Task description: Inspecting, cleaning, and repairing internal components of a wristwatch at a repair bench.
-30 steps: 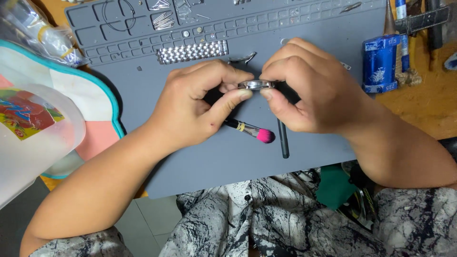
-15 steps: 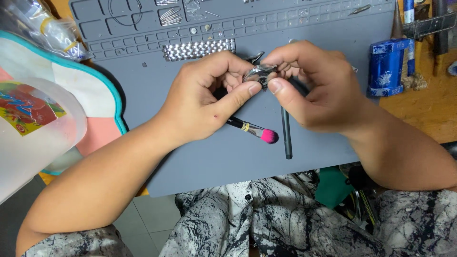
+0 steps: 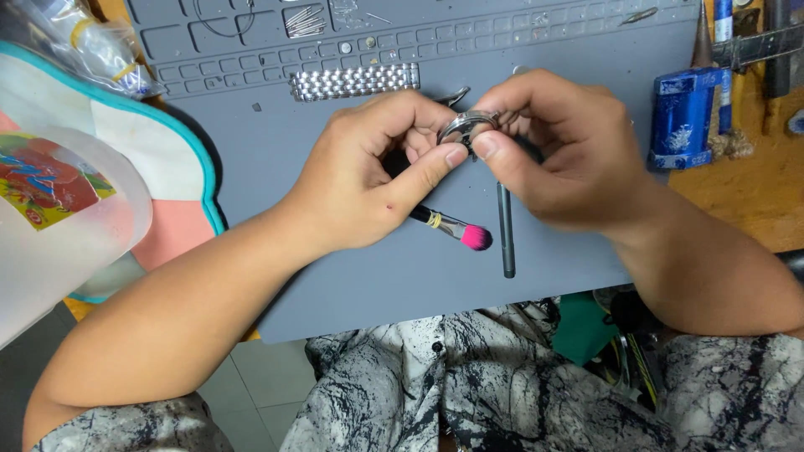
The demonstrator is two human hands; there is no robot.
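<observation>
Grey silicone work mat (image 3: 352,259) with moulded compartments along its far edge, lying flat on an orange-brown wooden bench (image 3: 754,201) and carrying most of the items. Translucent white plastic tub (image 3: 59,218) with a colourful label overhanging the mat's left edge, on a teal-rimmed pink-and-white tray (image 3: 180,159).

Left hand (image 3: 360,180) and right hand (image 3: 561,155) meeting above the mat's centre, both pinching a round silver metal watch case (image 3: 469,127) between thumbs and fingertips. Neither hand released; both grasping the case.

Compared with a second ago: hands sitting slightly nearer the mat's far edge, case tilted more on edge, thumbs closing nearer together over its rim. Reading that as a regrip or press on the case, not a set-down.

Case held clear of the mat, face tilting toward the far edge and slightly left; round, so no true long axis, and which side is facing up is not resolvable.

Blue rectangular packet (image 3: 682,117) standing off the mat's right edge. Silver metal link bracelet strip (image 3: 353,81) lying parallel to the far edge. Thin dark metal rod tool (image 3: 506,230) lying near-to-far below the right hand. Small pink-tipped brush (image 3: 456,229) poking out under the left hand, tip pointing toward the near right.
</observation>
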